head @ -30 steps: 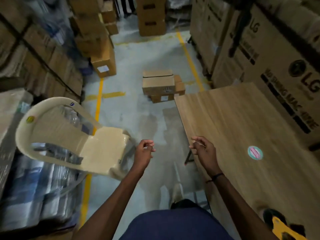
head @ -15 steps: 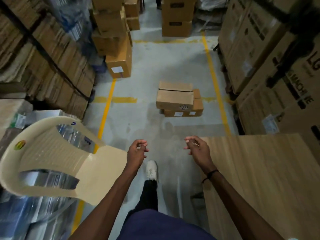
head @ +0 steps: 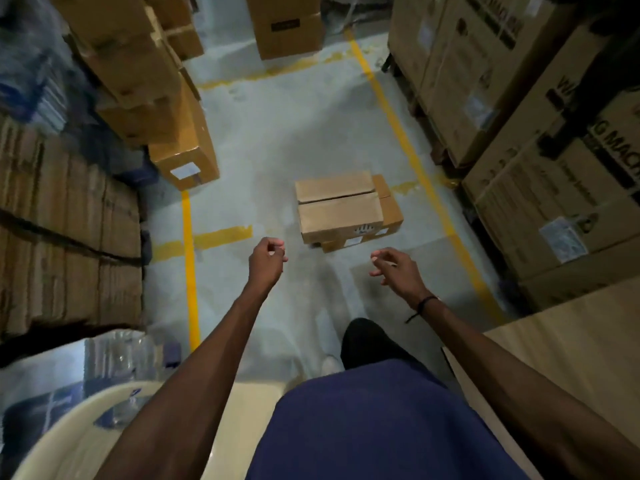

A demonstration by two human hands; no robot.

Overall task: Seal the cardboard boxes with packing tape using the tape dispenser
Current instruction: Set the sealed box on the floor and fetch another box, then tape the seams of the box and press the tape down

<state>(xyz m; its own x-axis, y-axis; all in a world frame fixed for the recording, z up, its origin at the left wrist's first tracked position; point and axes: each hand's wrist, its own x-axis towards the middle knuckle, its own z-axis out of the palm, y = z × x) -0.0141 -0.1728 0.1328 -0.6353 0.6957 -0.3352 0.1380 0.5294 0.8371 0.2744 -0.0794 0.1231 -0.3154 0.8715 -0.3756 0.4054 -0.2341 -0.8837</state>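
On the floor (head: 277, 140), mid-aisle between two yellow lines: box (head: 341, 206), brown corrugated cardboard, rectangular, top flaps folded shut with a dark seam showing between them; it sits on a second, flatter box (head: 389, 206) that juts out on its right side (white labels on the near faces of both). Floor is grey concrete, smooth, mottled. Left wall: stacked cartons (head: 138, 74), plain brown, and flattened cardboard (head: 69, 220) in ribbed bundles. Right wall: large printed cartons (head: 540, 133). Near right corner: table (head: 568, 355), pale wood-grain, flat. Near left: chair (head: 69, 441), cream plastic, curved.

Left hand (head: 265, 259): arm extended forward, fingers loosely curled, holding nothing, just short of the box. Right hand (head: 393, 268): arm extended, fingers spread and slightly hooked, empty; thin black band at the wrist.
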